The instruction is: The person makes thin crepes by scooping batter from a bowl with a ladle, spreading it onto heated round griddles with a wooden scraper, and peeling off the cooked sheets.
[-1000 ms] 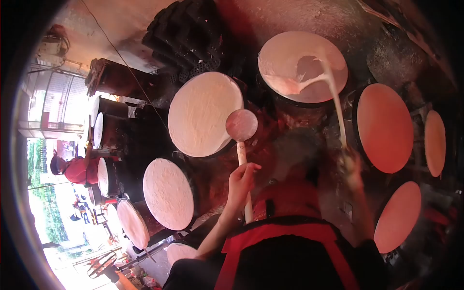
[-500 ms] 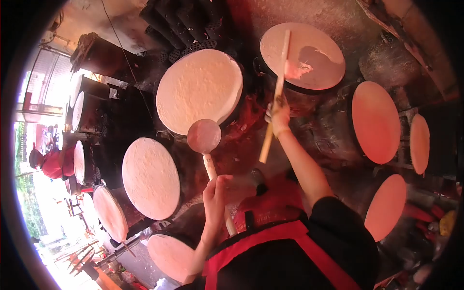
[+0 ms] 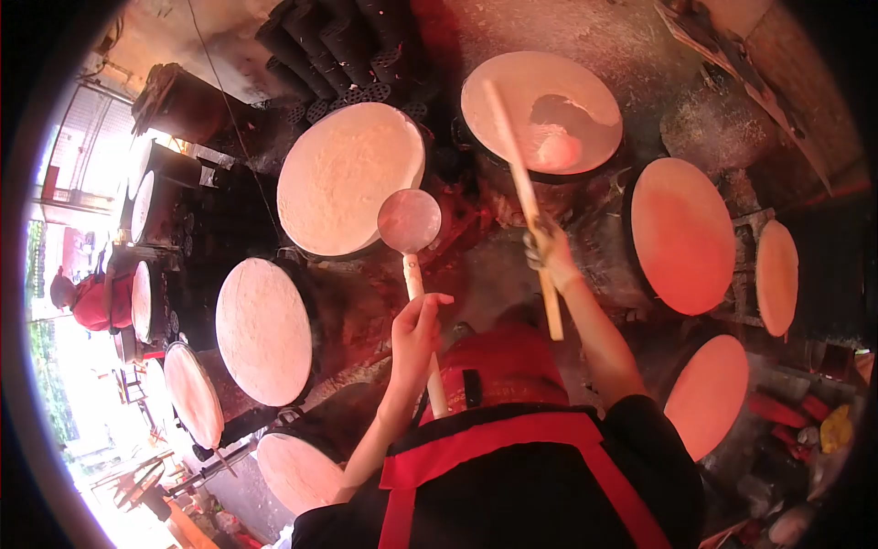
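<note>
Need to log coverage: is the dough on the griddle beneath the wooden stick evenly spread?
Not evenly: the dough has a lump near the griddle's rim, beside a darker patch. I cannot tell if that patch is bare.

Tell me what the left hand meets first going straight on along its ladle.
With the ladle leading, the left hand would probably meet the pale-topped round griddle; the ladle overlaps its edge in view, but depth is unclear.

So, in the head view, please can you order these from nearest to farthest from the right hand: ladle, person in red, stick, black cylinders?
1. Stick: held in the right hand.
2. Ladle: to its left, in the left hand.
3. Black cylinders: stacked farther off, upper left.
4. Person in red: far left, in the background.
</note>
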`<state>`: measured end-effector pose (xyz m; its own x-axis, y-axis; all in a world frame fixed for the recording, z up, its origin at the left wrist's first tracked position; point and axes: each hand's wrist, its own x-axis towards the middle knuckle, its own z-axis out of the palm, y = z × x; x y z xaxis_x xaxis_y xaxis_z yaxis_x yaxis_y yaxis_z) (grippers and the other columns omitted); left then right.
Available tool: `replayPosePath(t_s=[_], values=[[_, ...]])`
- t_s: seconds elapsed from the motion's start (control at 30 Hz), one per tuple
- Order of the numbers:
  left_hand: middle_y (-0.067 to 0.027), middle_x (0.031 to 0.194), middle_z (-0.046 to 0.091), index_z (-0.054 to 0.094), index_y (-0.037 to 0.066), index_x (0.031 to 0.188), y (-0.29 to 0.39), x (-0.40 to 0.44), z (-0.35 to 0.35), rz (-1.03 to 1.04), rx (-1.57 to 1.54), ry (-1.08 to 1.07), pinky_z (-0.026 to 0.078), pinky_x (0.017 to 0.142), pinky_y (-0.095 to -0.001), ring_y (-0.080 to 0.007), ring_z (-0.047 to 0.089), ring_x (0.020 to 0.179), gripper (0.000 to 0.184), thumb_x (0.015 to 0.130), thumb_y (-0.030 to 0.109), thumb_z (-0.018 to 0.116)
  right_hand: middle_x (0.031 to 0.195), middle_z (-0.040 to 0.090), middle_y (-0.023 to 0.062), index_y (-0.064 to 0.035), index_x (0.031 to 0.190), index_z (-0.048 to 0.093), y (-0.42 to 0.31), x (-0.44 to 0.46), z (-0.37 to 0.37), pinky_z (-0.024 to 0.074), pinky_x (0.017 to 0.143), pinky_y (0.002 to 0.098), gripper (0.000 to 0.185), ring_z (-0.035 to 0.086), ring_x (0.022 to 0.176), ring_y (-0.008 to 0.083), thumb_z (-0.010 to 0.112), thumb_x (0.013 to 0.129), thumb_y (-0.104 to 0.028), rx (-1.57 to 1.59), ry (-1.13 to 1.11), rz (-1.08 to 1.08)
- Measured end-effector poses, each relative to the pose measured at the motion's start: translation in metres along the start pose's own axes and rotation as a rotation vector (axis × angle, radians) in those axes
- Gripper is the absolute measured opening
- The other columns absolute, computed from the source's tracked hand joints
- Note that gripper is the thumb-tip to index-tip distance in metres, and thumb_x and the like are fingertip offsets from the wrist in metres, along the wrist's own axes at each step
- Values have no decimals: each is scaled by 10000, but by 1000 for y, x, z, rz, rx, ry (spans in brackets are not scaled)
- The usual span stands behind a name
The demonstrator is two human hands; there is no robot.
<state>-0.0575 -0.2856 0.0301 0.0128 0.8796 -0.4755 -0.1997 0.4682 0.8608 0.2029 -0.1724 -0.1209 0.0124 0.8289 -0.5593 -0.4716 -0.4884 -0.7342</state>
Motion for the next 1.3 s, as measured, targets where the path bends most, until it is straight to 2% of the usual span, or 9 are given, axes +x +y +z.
replayPosePath(t_s=[0.23,0.43,0.57,0.93,1.0,1.07,1.2,1.23,1.3], values=[[115,618,313,654,61,1058,-6,16,62,8,-46,-12,188,450,-179,13,249,512,266,1032,278,502,660,550,-5,-277,1179,515,-49,1,-95,279,333,272,202,372,376,120,522,982,-320,460,-37,104],[99,701,354,642,33,1077,-9,33,115,6,-89,-45,219,468,-162,13,298,568,278,1035,267,497,619,472,-20,-367,1305,474,-53,-5,-150,271,346,259,305,349,382,95,510,1008,-310,51,-95,71],[112,664,312,643,47,1070,-15,35,146,-3,-81,9,200,460,-171,14,270,550,285,1035,288,495,778,628,58,-265,1036,562,-87,42,-202,366,403,298,161,487,471,171,500,972,-399,196,-263,-6],[29,842,453,469,173,1392,-6,47,154,-8,-143,48,277,453,-169,-36,365,558,390,1041,342,460,704,505,-22,-131,1159,601,-153,93,-90,282,355,264,230,337,397,79,488,1010,-264,-367,298,-204],[18,838,464,469,154,1360,6,41,152,-22,-179,101,292,457,-170,-43,380,573,369,1043,341,452,977,627,91,-58,1308,535,-124,95,-112,443,671,322,345,560,767,184,507,1002,-217,-403,345,-586],[13,774,446,507,104,1196,11,48,140,-93,-196,73,299,443,-180,-54,385,563,265,1044,314,452,1326,586,202,15,1388,480,-116,83,-101,414,1018,320,432,562,1219,217,537,981,-117,-217,509,-933],[16,758,435,507,78,1094,16,53,121,-159,-140,-64,302,438,-184,-57,391,564,194,1039,258,460,1327,591,146,44,1390,461,-86,84,-65,371,1025,238,458,541,1182,142,565,980,-130,-487,431,-745],[12,772,443,509,71,1100,17,55,119,-163,-174,-78,307,441,-184,-60,398,574,190,1037,245,464,1125,677,103,-11,1393,491,-89,92,-44,490,813,242,448,626,903,123,577,973,-142,-480,452,-828],[4,804,459,513,62,1104,16,60,115,-156,-218,-85,317,448,-182,-65,413,598,185,1032,227,474,885,627,21,-69,1384,522,-107,65,-39,385,555,232,424,488,616,73,573,969,-145,-284,284,-432]])
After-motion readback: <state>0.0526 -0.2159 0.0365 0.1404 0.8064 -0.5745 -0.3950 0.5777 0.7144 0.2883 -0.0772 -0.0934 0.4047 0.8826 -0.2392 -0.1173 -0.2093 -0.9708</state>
